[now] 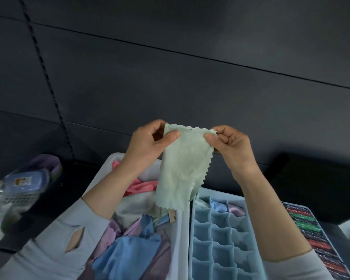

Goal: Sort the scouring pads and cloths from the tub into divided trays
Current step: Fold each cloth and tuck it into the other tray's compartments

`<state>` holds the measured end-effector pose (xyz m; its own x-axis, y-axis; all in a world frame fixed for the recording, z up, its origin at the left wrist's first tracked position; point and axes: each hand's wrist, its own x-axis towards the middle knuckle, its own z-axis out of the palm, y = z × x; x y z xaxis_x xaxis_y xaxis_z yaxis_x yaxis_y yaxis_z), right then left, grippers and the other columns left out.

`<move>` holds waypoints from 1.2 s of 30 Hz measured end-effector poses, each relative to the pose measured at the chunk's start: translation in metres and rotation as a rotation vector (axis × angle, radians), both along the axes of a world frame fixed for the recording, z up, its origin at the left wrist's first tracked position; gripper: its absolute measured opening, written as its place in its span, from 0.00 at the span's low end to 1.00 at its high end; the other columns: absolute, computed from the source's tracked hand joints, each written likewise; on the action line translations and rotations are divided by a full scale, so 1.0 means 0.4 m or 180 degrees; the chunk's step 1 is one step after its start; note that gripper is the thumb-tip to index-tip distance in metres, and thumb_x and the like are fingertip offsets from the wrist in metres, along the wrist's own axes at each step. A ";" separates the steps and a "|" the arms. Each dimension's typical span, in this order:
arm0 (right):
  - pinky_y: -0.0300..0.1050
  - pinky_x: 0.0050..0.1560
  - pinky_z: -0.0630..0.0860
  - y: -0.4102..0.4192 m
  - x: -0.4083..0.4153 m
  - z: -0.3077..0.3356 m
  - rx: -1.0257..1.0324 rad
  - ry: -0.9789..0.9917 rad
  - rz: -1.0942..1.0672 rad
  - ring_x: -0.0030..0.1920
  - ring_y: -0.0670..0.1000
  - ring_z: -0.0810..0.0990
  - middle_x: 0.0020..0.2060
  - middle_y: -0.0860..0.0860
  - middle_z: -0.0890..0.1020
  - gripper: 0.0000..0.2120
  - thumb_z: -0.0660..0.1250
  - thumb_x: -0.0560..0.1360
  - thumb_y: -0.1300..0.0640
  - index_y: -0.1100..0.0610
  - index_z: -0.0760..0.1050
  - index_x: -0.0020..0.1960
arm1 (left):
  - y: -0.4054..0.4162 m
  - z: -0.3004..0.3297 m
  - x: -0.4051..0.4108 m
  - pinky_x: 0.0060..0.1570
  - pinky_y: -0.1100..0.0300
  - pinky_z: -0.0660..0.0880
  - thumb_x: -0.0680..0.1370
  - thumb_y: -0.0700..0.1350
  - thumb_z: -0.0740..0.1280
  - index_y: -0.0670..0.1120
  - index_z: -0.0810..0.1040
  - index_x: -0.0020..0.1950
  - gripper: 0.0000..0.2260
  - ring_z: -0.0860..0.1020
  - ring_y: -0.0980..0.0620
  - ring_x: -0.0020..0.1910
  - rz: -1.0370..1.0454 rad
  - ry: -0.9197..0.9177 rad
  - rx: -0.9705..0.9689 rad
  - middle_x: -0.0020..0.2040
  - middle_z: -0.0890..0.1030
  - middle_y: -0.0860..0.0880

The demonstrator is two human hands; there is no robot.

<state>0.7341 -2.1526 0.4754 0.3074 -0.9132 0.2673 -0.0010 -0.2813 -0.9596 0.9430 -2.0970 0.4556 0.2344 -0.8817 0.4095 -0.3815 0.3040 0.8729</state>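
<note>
Both hands hold a pale green, textured cloth with zigzag-cut edges (183, 168) raised above the bench, over the seam between the tub and the first divided tray. The left hand (150, 145) pinches the upper left corner of the cloth between thumb and curled fingers; the right hand (228, 146) pinches the upper right corner the same way. The cloth hangs down from the two pinch points, its lower edge reaching just above the tub rim. The pale grey rectangular plastic tub (180, 239) sits below the left forearm and contains a loose pile of cloths: pink cloths (138, 186) toward its far end, a blue cloth (127, 253) and lilac cloths (111, 232) toward its near end. Touching the right wall of the tub stands a light blue plastic tray divided into small cells (220, 239); folded blue and lilac cloths (222, 207) fill cells along its far edge, the other visible cells hold nothing. Just beside that tray, at the right edge of the bench, a second tray (315, 221) holds a row of red and green glittery scouring pads (305, 221). Near the left edge of the bench lies a white perforated basket with a blue packaged item (22, 184), blurred
</note>
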 end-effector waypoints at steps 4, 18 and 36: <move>0.41 0.42 0.78 -0.003 0.001 0.006 0.0082 -0.0100 0.0030 0.36 0.49 0.80 0.36 0.52 0.84 0.01 0.71 0.76 0.61 0.58 0.79 0.47 | 0.003 -0.003 0.000 0.54 0.57 0.77 0.77 0.59 0.65 0.48 0.79 0.58 0.18 0.81 0.52 0.52 -0.0480 0.0076 0.0181 0.52 0.83 0.49; 0.40 0.42 0.77 0.019 0.006 -0.051 -0.0432 0.0251 0.0025 0.41 0.49 0.79 0.42 0.51 0.82 0.10 0.64 0.78 0.68 0.55 0.79 0.48 | -0.020 0.015 -0.039 0.44 0.57 0.76 0.77 0.53 0.69 0.54 0.82 0.46 0.04 0.78 0.60 0.40 0.0273 -0.1535 -0.0318 0.41 0.82 0.59; 0.42 0.53 0.77 0.027 0.026 -0.114 -0.0219 0.0916 -0.0038 0.46 0.45 0.81 0.45 0.46 0.83 0.06 0.77 0.70 0.59 0.54 0.80 0.39 | -0.012 0.030 0.015 0.42 0.57 0.76 0.76 0.52 0.70 0.53 0.83 0.48 0.05 0.77 0.59 0.38 0.0091 -0.1593 -0.0701 0.42 0.78 0.58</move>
